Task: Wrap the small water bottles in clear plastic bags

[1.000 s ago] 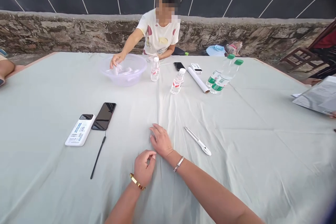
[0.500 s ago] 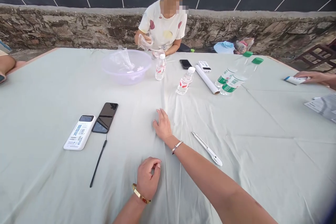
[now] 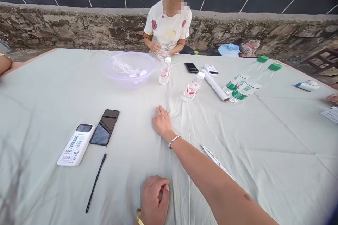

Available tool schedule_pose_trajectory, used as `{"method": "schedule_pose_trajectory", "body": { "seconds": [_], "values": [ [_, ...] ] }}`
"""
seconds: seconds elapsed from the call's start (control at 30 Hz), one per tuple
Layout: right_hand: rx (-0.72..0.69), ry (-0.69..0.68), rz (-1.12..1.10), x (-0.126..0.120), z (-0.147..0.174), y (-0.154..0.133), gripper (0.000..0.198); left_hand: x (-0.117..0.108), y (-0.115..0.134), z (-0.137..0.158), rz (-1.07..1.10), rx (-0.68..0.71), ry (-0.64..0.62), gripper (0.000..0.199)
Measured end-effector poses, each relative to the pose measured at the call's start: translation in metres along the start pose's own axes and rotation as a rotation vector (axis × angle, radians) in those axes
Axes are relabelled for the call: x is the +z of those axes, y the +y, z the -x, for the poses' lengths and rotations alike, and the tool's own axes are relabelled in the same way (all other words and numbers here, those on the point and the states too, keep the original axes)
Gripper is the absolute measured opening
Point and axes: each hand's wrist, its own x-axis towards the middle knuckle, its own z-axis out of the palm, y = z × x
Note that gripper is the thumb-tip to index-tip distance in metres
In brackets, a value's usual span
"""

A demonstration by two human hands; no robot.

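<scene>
My R hand [image 3: 162,121] flat, fingers close-set, empty; L hand [image 3: 155,200] curled in, nothing visible inside. Risk: R push rucks cloth [image 3: 132,126] (creased), tips nearer small bottle [image 3: 192,88].

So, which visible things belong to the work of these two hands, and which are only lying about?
At the hands:
tablecloth, with right hand and left hand apparently resting on it

Only lying about, it seems:
white device
nearer phone
slim white tool, partly hidden
purple basin, near the other person
white-capped bottles
green-capped bottles
roll
</scene>
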Motion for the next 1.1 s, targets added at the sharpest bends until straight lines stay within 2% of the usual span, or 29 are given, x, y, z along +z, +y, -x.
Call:
{"method": "schedule_pose_trajectory", "body": {
  "seconds": [0.37,0.73,1.1],
  "values": [
    [0.047,-0.057,0.055,-0.005,0.001,-0.006,0.057,-0.001,0.000,-0.001,-0.011,-0.082,-0.044,0.019],
    [0.036,-0.095,0.081,-0.005,0.045,-0.007,0.062,-0.001,-0.003,-0.003,-0.014,-0.096,-0.038,0.020],
    [0.039,-0.105,0.101,-0.007,0.045,-0.007,0.063,0.002,-0.005,-0.003,-0.003,-0.086,-0.003,0.021]
  ]
}}
